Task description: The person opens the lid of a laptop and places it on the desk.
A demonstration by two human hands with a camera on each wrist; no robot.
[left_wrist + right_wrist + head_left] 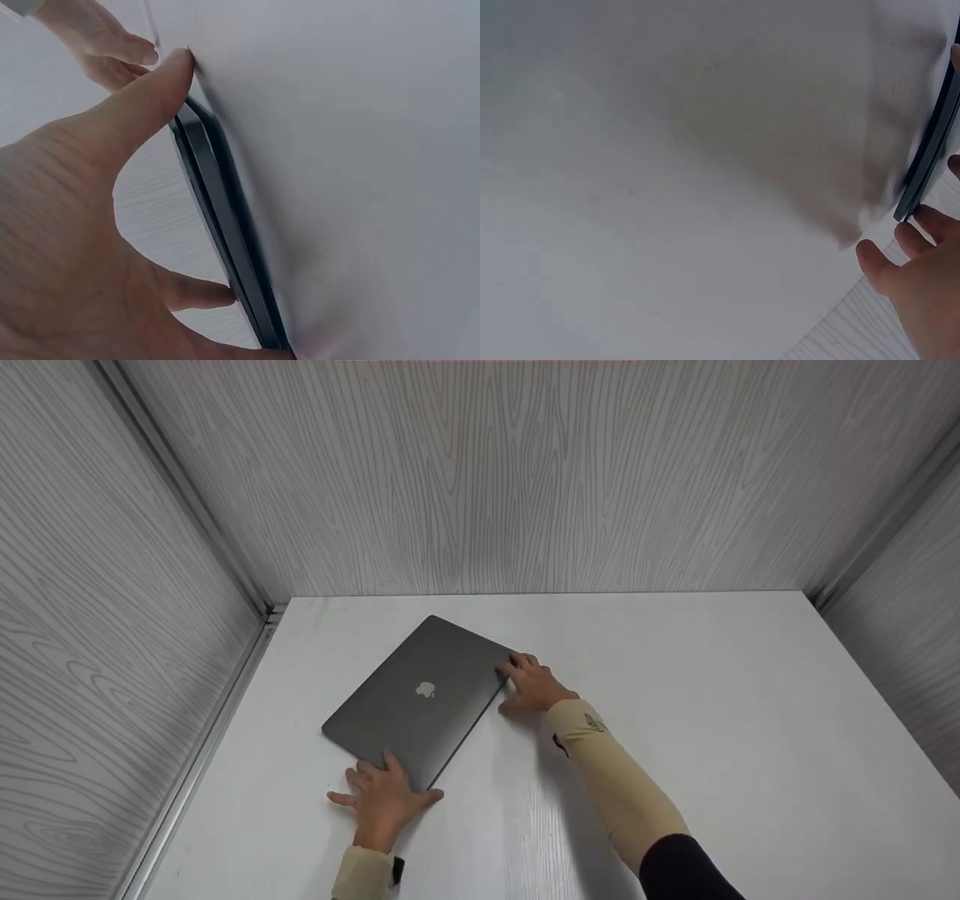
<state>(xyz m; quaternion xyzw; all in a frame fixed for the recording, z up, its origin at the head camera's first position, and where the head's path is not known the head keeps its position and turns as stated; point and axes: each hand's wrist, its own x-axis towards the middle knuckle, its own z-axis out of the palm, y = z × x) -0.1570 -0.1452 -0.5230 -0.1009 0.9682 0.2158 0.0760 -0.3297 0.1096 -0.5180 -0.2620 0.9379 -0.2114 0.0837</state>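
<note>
A closed dark grey laptop point(405, 712) with a pale apple logo on its lid lies slantwise on the white table. My left hand point(384, 802) is spread at the laptop's near corner, fingertips along its short edge and thumb by the corner. In the left wrist view, the laptop point(225, 217) shows its thin side between the left thumb and fingers. At the right-hand corner, my right hand point(536, 686) touches the laptop with its fingers, while the thumb rests beside the long edge. The right wrist view catches the laptop point(926, 161) only at its right margin.
The white table point(712, 720) stretches to the right of the laptop. A wood-grained panel point(487, 480) rises along the back edge, and another side panel point(90, 622) stands on the left with a metal rail at its foot.
</note>
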